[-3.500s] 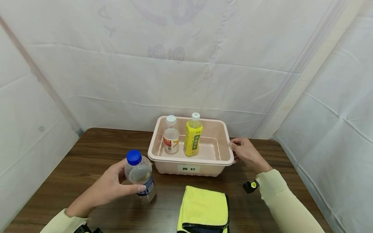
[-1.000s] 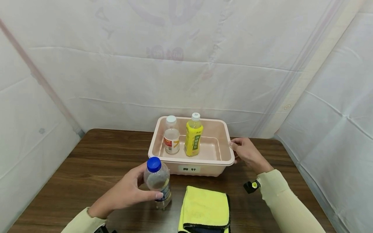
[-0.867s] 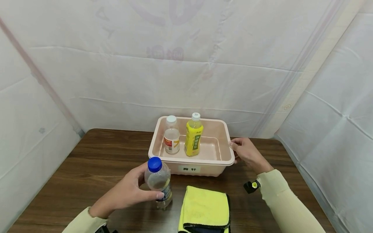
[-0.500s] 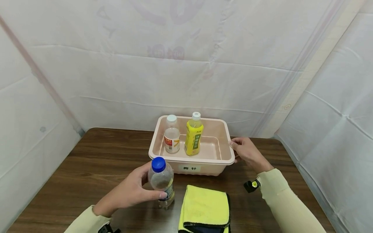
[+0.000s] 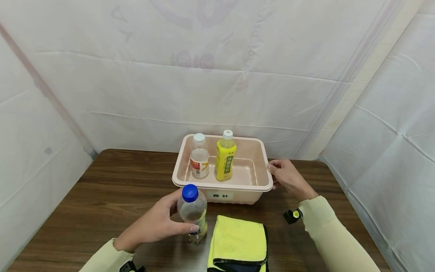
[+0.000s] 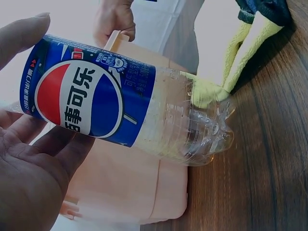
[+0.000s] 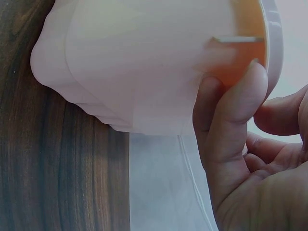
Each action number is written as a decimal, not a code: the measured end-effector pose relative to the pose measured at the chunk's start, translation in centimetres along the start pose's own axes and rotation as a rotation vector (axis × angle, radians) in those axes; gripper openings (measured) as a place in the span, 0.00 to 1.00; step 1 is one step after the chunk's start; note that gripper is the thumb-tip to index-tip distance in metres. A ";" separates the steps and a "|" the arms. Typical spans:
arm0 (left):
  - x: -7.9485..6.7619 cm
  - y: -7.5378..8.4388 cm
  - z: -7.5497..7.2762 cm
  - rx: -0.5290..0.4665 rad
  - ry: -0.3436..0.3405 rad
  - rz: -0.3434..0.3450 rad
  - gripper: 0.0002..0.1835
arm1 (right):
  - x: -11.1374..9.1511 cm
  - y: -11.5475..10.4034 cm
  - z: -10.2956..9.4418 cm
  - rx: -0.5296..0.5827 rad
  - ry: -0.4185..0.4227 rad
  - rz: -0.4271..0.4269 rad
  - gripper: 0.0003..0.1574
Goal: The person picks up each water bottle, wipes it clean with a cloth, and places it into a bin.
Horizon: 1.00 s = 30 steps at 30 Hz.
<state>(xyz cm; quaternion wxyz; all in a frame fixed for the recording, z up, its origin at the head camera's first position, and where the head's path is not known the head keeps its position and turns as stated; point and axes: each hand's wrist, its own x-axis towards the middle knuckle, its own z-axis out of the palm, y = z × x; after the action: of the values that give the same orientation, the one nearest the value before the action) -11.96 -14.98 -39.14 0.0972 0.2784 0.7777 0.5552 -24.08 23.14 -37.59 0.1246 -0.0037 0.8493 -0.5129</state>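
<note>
My left hand (image 5: 159,223) grips a clear plastic soda bottle (image 5: 192,207) with a blue cap, fingers behind and thumb in front. In the left wrist view, the blue Pepsi label (image 6: 86,91) lies between thumb and fingers. The bottle is close to upright, in front of the bin's left part; I cannot tell whether its base touches the table. My right hand (image 5: 289,179) pinches the right rim of a pale pink plastic bin (image 5: 234,187), as the right wrist view of the bin wall (image 7: 120,57) also shows. Inside stand a clear white-capped bottle (image 5: 199,166) and a yellow-labelled drink bottle (image 5: 225,160).
A folded yellow cloth (image 5: 239,240) with black edging lies in front of the bin, right of the held bottle. The dark wood table (image 5: 112,200) runs beneath everything. White sheeting (image 5: 217,90) hangs behind and at both sides.
My left hand has carried the blue-capped bottle to the right, from left of the bin to in front of it, near the cloth. The right hand keeps its hold on the bin.
</note>
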 end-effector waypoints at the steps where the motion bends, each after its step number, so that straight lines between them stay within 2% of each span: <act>1: 0.0 0.0 0.1 -0.001 0.000 -0.001 0.33 | 0.0 0.0 0.0 -0.001 0.000 0.000 0.25; 30: 0.4 -0.8 0.9 -0.020 -0.033 0.008 0.33 | -0.1 0.2 0.2 -0.003 0.030 0.001 0.25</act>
<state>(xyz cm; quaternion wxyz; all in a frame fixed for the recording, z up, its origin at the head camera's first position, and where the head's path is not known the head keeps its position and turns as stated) -12.14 -14.21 -40.16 0.1108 0.2897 0.7692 0.5587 -23.88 23.10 -37.80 0.1121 0.0044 0.8519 -0.5115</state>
